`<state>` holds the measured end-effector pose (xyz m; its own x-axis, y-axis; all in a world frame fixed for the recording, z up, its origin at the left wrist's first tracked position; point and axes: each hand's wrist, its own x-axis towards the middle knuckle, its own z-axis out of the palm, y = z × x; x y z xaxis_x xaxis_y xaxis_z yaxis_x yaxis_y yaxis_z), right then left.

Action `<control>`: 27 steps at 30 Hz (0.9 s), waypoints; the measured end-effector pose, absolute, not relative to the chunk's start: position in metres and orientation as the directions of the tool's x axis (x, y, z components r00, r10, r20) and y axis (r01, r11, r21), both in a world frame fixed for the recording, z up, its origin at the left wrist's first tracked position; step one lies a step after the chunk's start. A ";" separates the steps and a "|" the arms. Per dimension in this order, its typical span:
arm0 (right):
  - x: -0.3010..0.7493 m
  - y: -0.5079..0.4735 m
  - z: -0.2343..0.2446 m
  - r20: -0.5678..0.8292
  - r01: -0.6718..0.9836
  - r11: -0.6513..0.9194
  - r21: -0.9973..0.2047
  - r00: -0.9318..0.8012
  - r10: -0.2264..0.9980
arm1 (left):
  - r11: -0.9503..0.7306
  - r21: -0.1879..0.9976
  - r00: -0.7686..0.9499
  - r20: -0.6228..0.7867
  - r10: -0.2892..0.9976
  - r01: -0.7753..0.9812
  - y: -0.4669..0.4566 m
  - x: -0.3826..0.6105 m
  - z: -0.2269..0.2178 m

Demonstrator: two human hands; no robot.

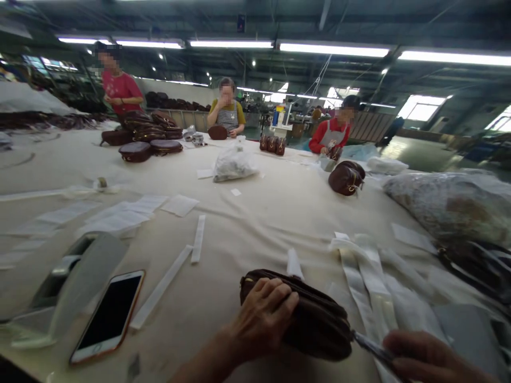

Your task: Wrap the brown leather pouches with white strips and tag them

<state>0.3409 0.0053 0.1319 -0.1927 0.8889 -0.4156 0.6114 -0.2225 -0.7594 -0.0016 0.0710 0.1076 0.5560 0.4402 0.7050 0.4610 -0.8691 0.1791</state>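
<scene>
A dark brown zippered bag (323, 324) lies on the cloth-covered table close to me. My left hand (265, 314) grips its near left part, with the fingers curled over the top. At the lower right, my right hand (427, 354) is closed around a slim grey, metal-looking tool (371, 344), slightly blurred. The tool's tip meets the right end of the bag; its exact kind is unclear. Behind the bag, a small white paper or cloth piece (294, 264) stands up against its top edge.
A phone (109, 314) and a tape dispenser (80, 276) lie at left, near white strips (162, 287). White ribbons (367, 276) and a large plastic-wrapped bundle (451, 205) are at right. Brown bags (136, 151) are piled farther back. Three co-workers (227, 111) are across the table.
</scene>
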 end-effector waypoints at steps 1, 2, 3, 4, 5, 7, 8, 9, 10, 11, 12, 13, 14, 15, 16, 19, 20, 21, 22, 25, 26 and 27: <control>0.336 0.002 0.134 -0.245 0.679 -0.118 -0.724 -0.093 0.965 | -0.859 0.166 0.531 0.724 0.440 0.485 0.066 0.000 0.106; 0.326 -0.002 0.136 -0.035 0.741 -0.023 -0.671 0.000 0.999 | -0.847 0.162 0.508 0.738 0.444 0.506 0.062 0.002 0.105; 0.313 -0.005 0.137 0.179 0.794 0.066 -0.604 0.054 0.982 | -0.837 0.163 0.491 0.745 0.452 0.523 0.059 0.004 0.106; 0.297 -0.007 0.137 0.363 0.837 0.161 -0.523 0.049 0.930 | -0.828 0.168 0.482 0.744 0.463 0.535 0.056 0.005 0.106; 0.278 -0.008 0.137 0.489 0.856 0.263 -0.444 -0.015 0.872 | -0.820 0.173 0.477 0.740 0.474 0.546 0.055 0.006 0.107; 0.240 -0.005 0.132 0.611 0.850 0.459 -0.259 -0.224 0.759 | -0.802 0.176 0.477 0.724 0.498 0.571 0.053 0.006 0.109; 0.223 -0.002 0.128 0.642 0.851 0.488 -0.196 -0.265 0.720 | -0.794 0.174 0.479 0.715 0.509 0.583 0.052 0.005 0.109; 0.209 0.002 0.123 0.671 0.858 0.494 -0.141 -0.285 0.685 | -0.786 0.174 0.482 0.706 0.519 0.593 0.052 0.004 0.108; 0.200 0.006 0.118 0.694 0.871 0.480 -0.105 -0.282 0.663 | -0.779 0.178 0.482 0.697 0.532 0.602 0.052 0.003 0.108; 0.194 0.011 0.113 0.713 0.885 0.457 -0.087 -0.265 0.649 | -0.770 0.186 0.479 0.688 0.545 0.610 0.052 0.002 0.107; 0.191 0.015 0.108 0.725 0.894 0.440 -0.082 -0.249 0.642 | -0.763 0.197 0.474 0.681 0.558 0.616 0.052 0.001 0.105; 0.192 0.018 0.104 0.728 0.897 0.433 -0.093 -0.235 0.644 | -0.756 0.206 0.469 0.675 0.570 0.622 0.053 0.000 0.104; 0.194 0.021 0.100 0.722 0.890 0.439 -0.119 -0.226 0.654 | -0.750 0.212 0.464 0.672 0.577 0.627 0.053 0.000 0.103; 0.197 0.023 0.098 0.713 0.877 0.455 -0.153 -0.221 0.665 | -0.745 0.214 0.458 0.672 0.582 0.632 0.053 0.000 0.102; 0.200 0.024 0.097 0.702 0.860 0.475 -0.187 -0.221 0.677 | -0.741 0.210 0.455 0.674 0.582 0.637 0.053 0.001 0.100; 0.206 0.026 0.098 0.676 0.826 0.515 -0.227 -0.247 0.695 | -0.725 0.165 0.456 0.680 0.574 0.668 0.052 0.006 0.098; 0.206 0.027 0.099 0.671 0.827 0.518 -0.219 -0.258 0.695 | -0.716 0.142 0.460 0.678 0.573 0.684 0.051 0.008 0.097; 0.206 0.027 0.099 0.670 0.830 0.518 -0.207 -0.265 0.693 | -0.705 0.118 0.466 0.673 0.574 0.699 0.051 0.009 0.097; 0.205 0.027 0.100 0.671 0.835 0.515 -0.194 -0.270 0.691 | -0.695 0.097 0.472 0.666 0.578 0.713 0.050 0.009 0.097; 0.203 0.029 0.098 0.675 0.847 0.507 -0.162 -0.279 0.683 | -0.674 0.071 0.495 0.622 0.606 0.736 0.050 0.009 0.100; 0.203 0.030 0.098 0.677 0.850 0.503 -0.155 -0.279 0.681 | -0.667 0.073 0.501 0.602 0.623 0.741 0.051 0.009 0.103; 0.203 0.031 0.097 0.678 0.853 0.500 -0.150 -0.279 0.680 | -0.661 0.079 0.506 0.578 0.640 0.746 0.052 0.008 0.105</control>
